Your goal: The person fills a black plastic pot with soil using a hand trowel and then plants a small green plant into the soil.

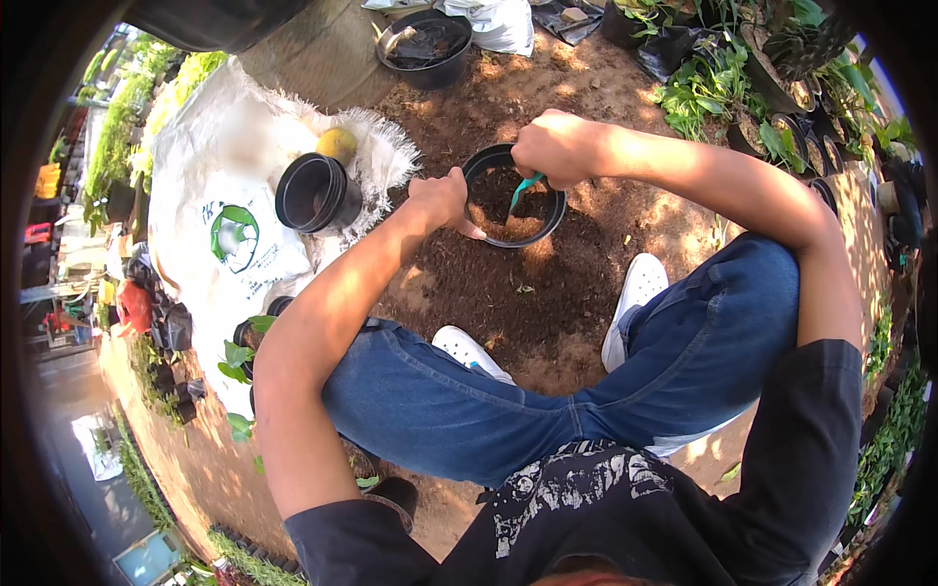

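Note:
A round black plastic pot (558, 220) with dark soil inside stands on the ground in front of me. My left hand (443, 201) grips its left rim, thumb along the near edge. My right hand (558, 150) is closed around the handle of a small green hand tool (522, 192), probably a trowel, whose tip is down in the soil; the fist hides most of the handle. To the left, a stack of empty black pots (319, 194) lies tilted on a white woven sack, with a yellowish round fruit or ball (337, 145) beside it.
A wide black basin (426, 55) holding black plastic stands at the top, beside white bags (502, 26). A printed white bag (253, 245) lies on the woven sack (183, 154). Leafy potted plants (703, 91) line the upper right. My white clogs (637, 293) rest on loose soil.

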Tool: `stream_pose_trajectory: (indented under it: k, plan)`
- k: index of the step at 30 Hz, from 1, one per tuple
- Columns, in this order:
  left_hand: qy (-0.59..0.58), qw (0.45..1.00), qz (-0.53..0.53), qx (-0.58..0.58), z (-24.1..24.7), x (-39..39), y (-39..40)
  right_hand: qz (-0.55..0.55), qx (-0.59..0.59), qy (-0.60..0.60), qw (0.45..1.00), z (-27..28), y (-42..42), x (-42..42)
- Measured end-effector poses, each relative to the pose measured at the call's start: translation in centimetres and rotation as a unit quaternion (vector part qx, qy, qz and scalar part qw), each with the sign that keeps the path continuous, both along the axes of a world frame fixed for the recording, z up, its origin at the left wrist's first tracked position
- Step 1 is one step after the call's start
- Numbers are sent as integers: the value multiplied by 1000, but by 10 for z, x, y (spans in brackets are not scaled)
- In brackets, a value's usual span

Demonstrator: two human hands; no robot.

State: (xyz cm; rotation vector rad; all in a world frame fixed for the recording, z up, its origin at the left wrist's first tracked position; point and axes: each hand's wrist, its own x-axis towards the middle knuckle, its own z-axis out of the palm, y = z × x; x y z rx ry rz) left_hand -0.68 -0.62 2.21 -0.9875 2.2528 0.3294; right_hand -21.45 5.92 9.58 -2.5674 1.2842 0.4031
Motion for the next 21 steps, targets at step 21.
stream_pose_trajectory:
  k: [21]
  plan:
    - [1, 1000, 0, 2, -2, 0, -2, -140, -6, -57, 988, 21, 13, 5]
